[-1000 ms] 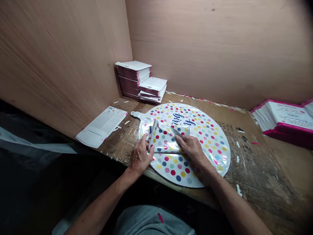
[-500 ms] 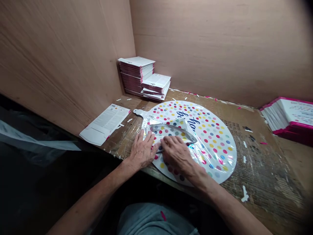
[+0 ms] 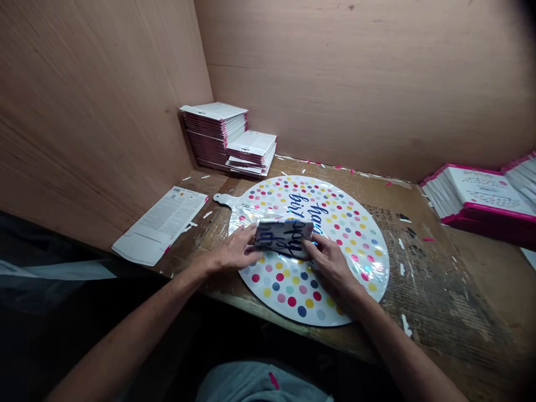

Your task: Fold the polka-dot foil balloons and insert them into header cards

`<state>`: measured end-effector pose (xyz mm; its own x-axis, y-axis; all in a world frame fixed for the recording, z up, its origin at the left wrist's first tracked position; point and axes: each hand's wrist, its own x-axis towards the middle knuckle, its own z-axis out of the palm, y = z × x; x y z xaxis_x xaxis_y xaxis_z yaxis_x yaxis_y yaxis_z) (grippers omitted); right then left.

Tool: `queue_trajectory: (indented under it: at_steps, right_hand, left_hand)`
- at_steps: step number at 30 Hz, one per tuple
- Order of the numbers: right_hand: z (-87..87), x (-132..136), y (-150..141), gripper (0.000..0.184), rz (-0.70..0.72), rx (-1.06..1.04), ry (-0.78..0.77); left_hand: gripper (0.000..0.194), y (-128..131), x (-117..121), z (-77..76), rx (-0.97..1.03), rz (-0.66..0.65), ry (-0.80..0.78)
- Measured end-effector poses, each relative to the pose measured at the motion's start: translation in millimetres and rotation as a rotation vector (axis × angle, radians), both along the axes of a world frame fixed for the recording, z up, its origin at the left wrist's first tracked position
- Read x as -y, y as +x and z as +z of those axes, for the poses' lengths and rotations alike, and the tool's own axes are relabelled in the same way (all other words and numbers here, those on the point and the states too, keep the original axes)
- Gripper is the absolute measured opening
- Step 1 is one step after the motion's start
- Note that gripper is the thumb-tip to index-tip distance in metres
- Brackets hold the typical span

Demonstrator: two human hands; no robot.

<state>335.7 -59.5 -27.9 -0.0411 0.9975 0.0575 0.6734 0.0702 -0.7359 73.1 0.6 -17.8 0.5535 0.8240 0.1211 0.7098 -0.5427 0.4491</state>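
folded white foil balloon packet (image 3: 283, 237) sits between the hands, gripped at its ends by left hand (image 3: 232, 251) and right hand (image 3: 329, 262); light, slippery, soft, best held by short edges, above round polka-dot foil balloon (image 3: 293, 298).

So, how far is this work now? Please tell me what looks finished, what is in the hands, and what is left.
Done: one dotted balloon is folded into a small block. In hand: the left hand and right hand hold that block. Left: a flat round balloon lies unfolded under it, and an open white packet lies apart.
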Motion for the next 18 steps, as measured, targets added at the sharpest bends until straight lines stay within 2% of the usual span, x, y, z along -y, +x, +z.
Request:
queue_trajectory:
  at_steps: [2, 4, 6, 9, 11, 13, 15, 18]
  right_hand:
    - [2.0, -15, -12, 0.037, -0.188, 0.075, -0.069]
    - [6.9, -28, -25, 0.038, -0.257, 0.284, -0.114]
    - [13.2, -38, -37, 0.035, -0.275, 0.552, -0.149]
    - [23.4, -55, -52, 0.024, -0.241, 0.820, -0.053]
    - [29.7, -71, -60, 0.026, -0.122, 0.868, 0.058]
    - [34.6, -88, -65, 0.031, 0.031, 0.853, 0.051]
    - [37.5, -100, -67, 0.032, 0.150, 0.803, -0.036]
    - [36.5, -97, -64, 0.023, 0.254, 0.679, -0.032]
  left_hand:
    - [0.039, 16, 5, -7.6, 0.060, 0.222, 0.005]
    - [0.040, 32, 9, -13.2, 0.000, 0.451, 0.076]
    - [0.044, 46, 12, -16.1, -0.121, 0.574, 0.114]
    - [0.042, 56, 12, -17.1, -0.212, 0.569, 0.083]
    - [0.036, 57, 12, -17.7, -0.219, 0.549, 0.090]
    - [0.032, 55, 12, -18.4, -0.205, 0.543, 0.093]
    - [0.034, 51, 13, -18.9, -0.156, 0.538, 0.098]
    - [0.052, 42, 12, -18.3, 0.007, 0.590, 0.153]
